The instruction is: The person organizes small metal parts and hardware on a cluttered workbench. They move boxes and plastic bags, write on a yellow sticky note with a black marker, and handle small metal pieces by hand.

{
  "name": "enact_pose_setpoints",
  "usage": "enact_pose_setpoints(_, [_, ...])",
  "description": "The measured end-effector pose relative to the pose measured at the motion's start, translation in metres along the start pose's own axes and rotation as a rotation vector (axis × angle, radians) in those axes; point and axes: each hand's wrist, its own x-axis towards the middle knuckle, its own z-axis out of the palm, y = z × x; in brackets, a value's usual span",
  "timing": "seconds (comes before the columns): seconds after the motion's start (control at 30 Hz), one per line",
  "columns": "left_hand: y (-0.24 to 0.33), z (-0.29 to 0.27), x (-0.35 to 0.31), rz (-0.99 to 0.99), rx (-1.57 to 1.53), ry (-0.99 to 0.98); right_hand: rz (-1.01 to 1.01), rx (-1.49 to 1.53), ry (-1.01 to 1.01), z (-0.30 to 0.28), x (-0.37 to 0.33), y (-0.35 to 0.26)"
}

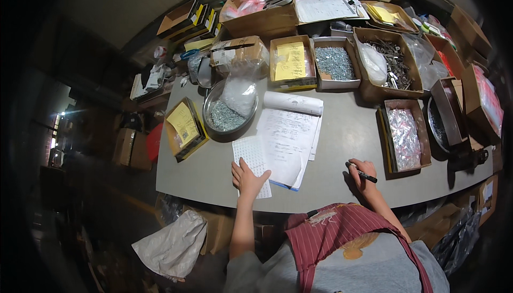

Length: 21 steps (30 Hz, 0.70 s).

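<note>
My left hand (pixel 249 178) lies with spread fingers on a narrow sheet of small printed rows (pixel 250 151), near the front edge of the table. Partly beside and under that sheet is a notepad (pixel 288 138) with handwritten lines, its upper pages rolled back at the far end. To the right of the pad, my right hand (pixel 362 176) is closed around a black marker pen (pixel 367 176), held just over the bare tabletop. The pen does not touch the paper.
A metal bowl (pixel 252 118) of small metal parts with a plastic bag stands beyond the sheet. Cardboard boxes of screws (pixel 334 63), dark parts (pixel 396 63) and bagged pieces (pixel 404 133) line the back and right. A small box with a yellow note (pixel 183 124) stands left.
</note>
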Motion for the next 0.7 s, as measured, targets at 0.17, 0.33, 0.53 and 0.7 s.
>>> enact_pose_setpoints(0.17, [-0.005, 0.001, -0.008, -0.032, -0.004, 0.026, -0.019, 0.011, -0.027, -0.001, 0.002, -0.001])
enact_pose_setpoints(0.33, [-0.004, -0.007, -0.006, -0.060, 0.017, 0.068, -0.034, 0.007, -0.042, -0.004, 0.003, -0.003])
enact_pose_setpoints(0.53, [-0.027, -0.021, 0.010, -0.105, 0.033, 0.115, -0.049, 0.000, -0.011, -0.003, 0.003, -0.005])
enact_pose_setpoints(0.7, [-0.053, -0.031, 0.015, -0.164, 0.018, 0.169, -0.063, -0.002, -0.015, 0.000, 0.003, -0.004])
